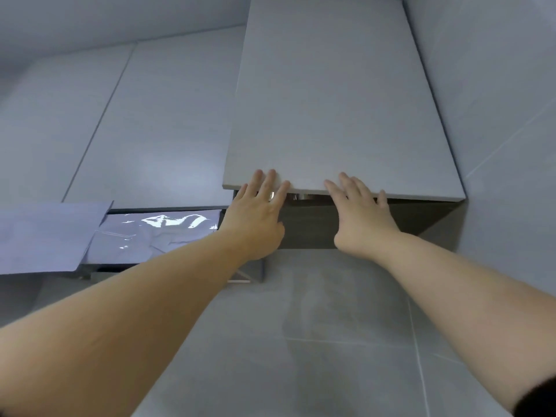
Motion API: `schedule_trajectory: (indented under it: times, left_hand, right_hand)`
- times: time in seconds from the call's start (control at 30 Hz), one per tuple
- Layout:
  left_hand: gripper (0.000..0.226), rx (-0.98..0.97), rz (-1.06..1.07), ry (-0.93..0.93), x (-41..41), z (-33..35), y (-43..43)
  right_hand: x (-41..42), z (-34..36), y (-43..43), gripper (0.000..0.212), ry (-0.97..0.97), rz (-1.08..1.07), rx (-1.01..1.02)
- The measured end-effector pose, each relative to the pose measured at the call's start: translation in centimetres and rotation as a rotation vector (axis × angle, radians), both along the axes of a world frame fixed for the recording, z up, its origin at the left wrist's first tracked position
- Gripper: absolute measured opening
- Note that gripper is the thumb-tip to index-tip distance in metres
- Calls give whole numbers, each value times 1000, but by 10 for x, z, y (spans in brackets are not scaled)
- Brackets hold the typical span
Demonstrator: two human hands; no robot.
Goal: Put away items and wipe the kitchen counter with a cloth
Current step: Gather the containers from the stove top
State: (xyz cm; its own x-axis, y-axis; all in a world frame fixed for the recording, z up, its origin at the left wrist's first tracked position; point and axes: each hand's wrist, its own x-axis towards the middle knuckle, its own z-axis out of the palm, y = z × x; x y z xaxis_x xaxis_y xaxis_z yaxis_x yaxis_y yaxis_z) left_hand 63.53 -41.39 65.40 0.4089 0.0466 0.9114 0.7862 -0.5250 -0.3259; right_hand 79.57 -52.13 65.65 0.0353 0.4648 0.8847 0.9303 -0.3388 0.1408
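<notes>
Head view, looking upward at a wall cabinet. Left hand (pixel 257 212): flat, fingers extended and slightly spread, with the fingertips laid over the bottom edge of the cabinet door (pixel 337 109); it grips nothing. Right hand (pixel 359 212): likewise flat and spread, with fingers resting on the same bottom edge, to the right of the left hand, well apart from it. Both forearms are bare; a dark sleeve (pixel 538 395) is cut off at the lower right corner.

Cabinet door: pale grey and swung slightly outward, leaving a narrow gap beneath its lower edge. Within that gap, between the hands, a small shiny metallic item (pixel 304 196) is partly visible; its identity cannot be determined. The cabinet interior is otherwise hidden by the door and in shadow.

Left of the door, adjacent closed cabinet fronts (pixel 144 124) run toward the frame edge. Below them, a range hood (pixel 156 233) carries wrinkled, glossy protective film; its left part is cut off. Grey wall tiles (pixel 331 341) lie below and to the right. Counter and cloth are out of frame.
</notes>
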Motion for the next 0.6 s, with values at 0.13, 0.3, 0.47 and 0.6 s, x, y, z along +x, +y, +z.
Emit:
schedule_trajectory:
  times: [0.13, 0.3, 0.47, 0.6]
  left_hand:
    - [75, -50, 19, 22, 13, 2, 20]
    - [82, -96, -8, -16, 31, -2, 38]
    - [86, -138, -83, -29, 42, -4, 51]
    - [89, -159, -115, -46, 44, -5, 57]
  right_hand:
    - [9, -1, 20, 92, -82, -82, 36]
    - [19, -3, 35, 92, -94, -104, 50]
    - [25, -5, 44, 96, -96, -93, 44]
    - [29, -4, 46, 96, -109, -89, 50]
